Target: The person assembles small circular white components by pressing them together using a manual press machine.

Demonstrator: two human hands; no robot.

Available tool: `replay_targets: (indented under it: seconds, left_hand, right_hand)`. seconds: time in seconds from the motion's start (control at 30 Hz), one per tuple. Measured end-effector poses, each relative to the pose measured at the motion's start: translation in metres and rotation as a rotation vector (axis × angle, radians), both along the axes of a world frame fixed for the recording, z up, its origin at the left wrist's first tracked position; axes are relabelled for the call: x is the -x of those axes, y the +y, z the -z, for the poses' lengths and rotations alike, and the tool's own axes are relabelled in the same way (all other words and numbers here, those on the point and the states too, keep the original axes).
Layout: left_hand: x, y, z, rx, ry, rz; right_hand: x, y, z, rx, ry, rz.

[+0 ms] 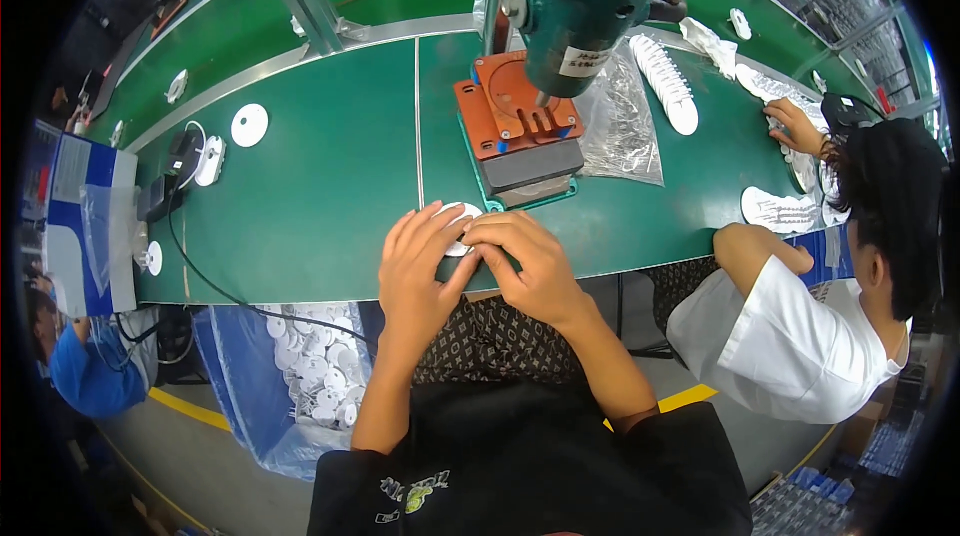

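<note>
A white round plastic disc (pixel 462 210) is at the front edge of the green table, partly covered by my fingers. My left hand (pixel 422 261) grips it from the left, fingers over its top and thumb at the near side. My right hand (pixel 525 264) is closed in a pinch over the disc's middle and right side. Its fingertips meet the left thumb there, and whatever small thing may be between them is hidden. Just beyond my hands stands a green bench press (pixel 585 21) with an orange fixture plate (pixel 515 101) on a dark block.
A row of stacked white discs (pixel 665 81) lies right of the press, beside a clear plastic bag (pixel 622 131). Another disc (pixel 250 125) and a cable (pixel 205 271) are at left. Below stands a blue-lined bin (pixel 235 366) of white parts. A co-worker (pixel 800 326) sits at right.
</note>
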State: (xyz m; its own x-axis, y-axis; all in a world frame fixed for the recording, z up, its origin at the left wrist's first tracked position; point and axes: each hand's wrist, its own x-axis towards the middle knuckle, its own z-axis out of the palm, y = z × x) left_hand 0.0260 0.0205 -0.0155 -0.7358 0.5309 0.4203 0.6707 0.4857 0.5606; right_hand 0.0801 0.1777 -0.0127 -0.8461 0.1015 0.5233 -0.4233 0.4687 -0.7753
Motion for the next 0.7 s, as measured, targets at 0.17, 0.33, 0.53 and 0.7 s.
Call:
replay_targets:
  seconds: [0.17, 0.33, 0.53, 0.7]
  left_hand:
    - [0.000, 0.001, -0.001, -0.016, 0.013, -0.001]
    - [0.001, 0.002, -0.002, -0.018, 0.008, 0.004]
    - [0.001, 0.000, -0.001, -0.014, -0.008, 0.007]
    - [0.000, 0.003, -0.004, -0.010, -0.006, 0.000]
  right_hand:
    - [0.001, 0.000, -0.004, 0.051, -0.070, -0.005]
    - [0.005, 0.004, -0.005, -0.052, -0.048, -0.033]
    - [0.009, 0.000, -0.017, -0.274, 0.024, -0.066]
    - [0.010, -0.002, -0.015, -0.194, -0.037, -0.036]
